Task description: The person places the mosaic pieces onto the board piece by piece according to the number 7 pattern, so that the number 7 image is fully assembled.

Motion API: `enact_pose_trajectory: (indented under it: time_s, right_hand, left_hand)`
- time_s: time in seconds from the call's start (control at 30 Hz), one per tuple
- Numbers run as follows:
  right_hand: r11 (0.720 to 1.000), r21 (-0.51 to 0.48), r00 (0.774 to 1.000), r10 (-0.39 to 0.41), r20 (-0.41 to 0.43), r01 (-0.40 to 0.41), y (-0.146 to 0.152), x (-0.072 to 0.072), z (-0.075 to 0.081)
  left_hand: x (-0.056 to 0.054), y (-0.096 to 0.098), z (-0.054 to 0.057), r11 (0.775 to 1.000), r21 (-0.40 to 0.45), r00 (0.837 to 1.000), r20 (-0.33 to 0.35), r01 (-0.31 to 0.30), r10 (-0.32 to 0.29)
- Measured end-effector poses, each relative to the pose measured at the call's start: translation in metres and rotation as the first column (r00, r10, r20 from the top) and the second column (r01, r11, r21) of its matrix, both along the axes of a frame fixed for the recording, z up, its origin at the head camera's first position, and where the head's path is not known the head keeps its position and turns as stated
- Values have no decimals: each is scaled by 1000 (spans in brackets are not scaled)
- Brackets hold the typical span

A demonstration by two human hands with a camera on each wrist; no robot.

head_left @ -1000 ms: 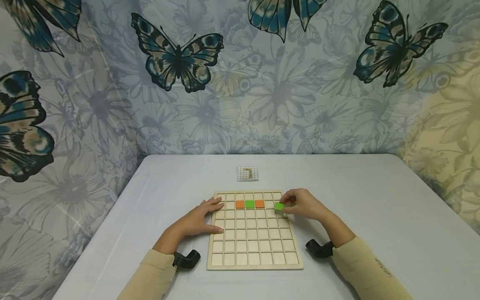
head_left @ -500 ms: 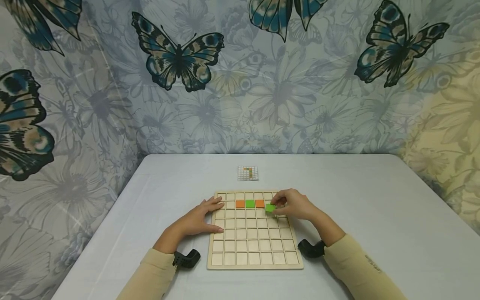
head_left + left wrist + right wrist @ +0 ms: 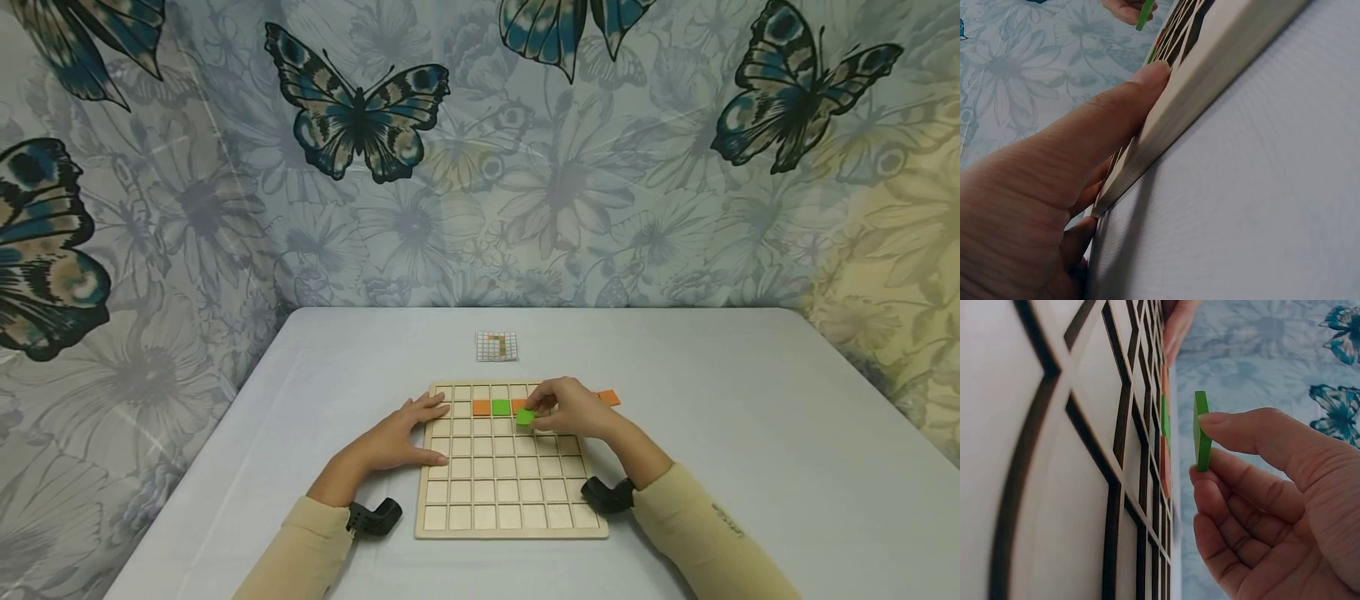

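Note:
A wooden grid board (image 3: 510, 535) lies on the table. In its second row from the back sit an orange tile (image 3: 481, 407), a green tile (image 3: 500, 407) and a second orange tile (image 3: 517, 404), partly hidden. My right hand (image 3: 576, 410) pinches another green square tile (image 3: 1202, 431) between thumb and fingers. That tile is above the board, apart from it in the right wrist view. My left hand (image 3: 395, 439) rests along the board's left edge, fingers spread, its thumb (image 3: 1116, 112) lying on the rim in the left wrist view.
A small card with a printed grid pattern (image 3: 497, 347) lies behind the board. An orange tile (image 3: 610, 397) shows beyond my right hand, right of the board. White cloth (image 3: 750, 400) covers the table, and a butterfly-patterned wall covering (image 3: 562, 192) stands behind it.
My right hand has moved left over the board with the green tile, toward the orange tile in the row. An orange tile on the right has come into sight. The left hand stays put.

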State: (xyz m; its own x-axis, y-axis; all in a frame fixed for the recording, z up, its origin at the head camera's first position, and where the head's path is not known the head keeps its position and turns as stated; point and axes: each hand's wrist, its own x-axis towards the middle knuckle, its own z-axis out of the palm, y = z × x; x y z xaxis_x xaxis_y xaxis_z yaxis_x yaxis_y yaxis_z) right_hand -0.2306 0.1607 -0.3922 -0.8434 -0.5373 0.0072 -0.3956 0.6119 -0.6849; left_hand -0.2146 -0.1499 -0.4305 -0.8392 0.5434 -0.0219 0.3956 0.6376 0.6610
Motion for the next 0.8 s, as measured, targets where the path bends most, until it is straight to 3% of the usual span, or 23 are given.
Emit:
enact_pose_trajectory:
  time_s: [0.37, 0.8]
  right_hand:
    - [999, -31, 999, 20, 38, -19, -7, -1, -4]
    - [999, -33, 999, 39, 20, -38, -1, -4, -12]
  left_hand:
    - [-1, 1, 1, 1000, -8, 1000, 3, -11, 11]
    - [-1, 0, 0, 1000, -6, 1000, 9, -11, 11]
